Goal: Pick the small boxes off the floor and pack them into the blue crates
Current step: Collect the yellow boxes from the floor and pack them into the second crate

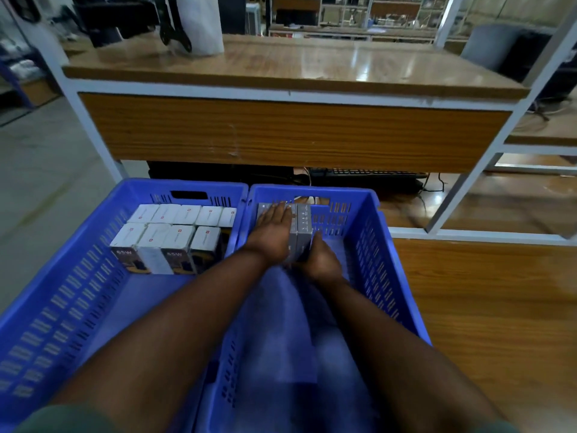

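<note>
Two blue crates stand side by side on the floor. The left crate (71, 270) holds several white-topped small boxes (175, 232) packed in two rows at its far end. In the far left corner of the right crate (384, 260) stand a few grey boxes (303, 225). My left hand (274, 226) lies flat on top of the grey boxes, fingers straight. My right hand (321, 260) presses against their near right side, with the thumb up along the box; its fingers are hidden.
A wooden workbench (290, 67) with a white metal frame stands right behind the crates. A black keyboard (368, 175) and cables lie under it. A white roll (199, 23) stands on the bench top. Wooden flooring lies to the right, grey floor to the left.
</note>
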### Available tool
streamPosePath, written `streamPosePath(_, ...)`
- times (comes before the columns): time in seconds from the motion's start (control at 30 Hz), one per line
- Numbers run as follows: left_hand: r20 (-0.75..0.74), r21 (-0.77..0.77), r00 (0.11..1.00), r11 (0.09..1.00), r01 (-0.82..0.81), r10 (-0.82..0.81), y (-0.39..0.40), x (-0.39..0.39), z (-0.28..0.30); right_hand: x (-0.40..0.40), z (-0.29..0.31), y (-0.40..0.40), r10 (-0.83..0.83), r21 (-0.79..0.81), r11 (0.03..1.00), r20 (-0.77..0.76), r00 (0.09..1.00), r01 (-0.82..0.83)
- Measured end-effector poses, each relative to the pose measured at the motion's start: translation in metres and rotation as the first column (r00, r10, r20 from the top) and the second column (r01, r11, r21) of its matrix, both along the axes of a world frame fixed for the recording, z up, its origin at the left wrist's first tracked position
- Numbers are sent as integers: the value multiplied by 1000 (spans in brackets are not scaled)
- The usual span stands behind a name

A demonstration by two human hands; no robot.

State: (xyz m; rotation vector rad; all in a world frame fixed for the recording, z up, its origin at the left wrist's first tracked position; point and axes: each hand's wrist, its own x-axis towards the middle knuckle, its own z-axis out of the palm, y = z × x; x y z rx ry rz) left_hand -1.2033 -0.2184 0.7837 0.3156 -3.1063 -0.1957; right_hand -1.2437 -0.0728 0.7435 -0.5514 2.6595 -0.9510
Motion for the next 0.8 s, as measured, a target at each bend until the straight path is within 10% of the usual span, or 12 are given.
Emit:
streamPosePath(0.23, -358, 8, 932, 999, 53, -47, 14, 53, 37, 20, 68, 11, -96, -145, 988, -368, 925, 44)
streamPosePath(0.8, -574, 257, 693, 899, -355, 437, -13, 321, 50, 231, 116, -59, 346, -544, 711, -282, 895, -446)
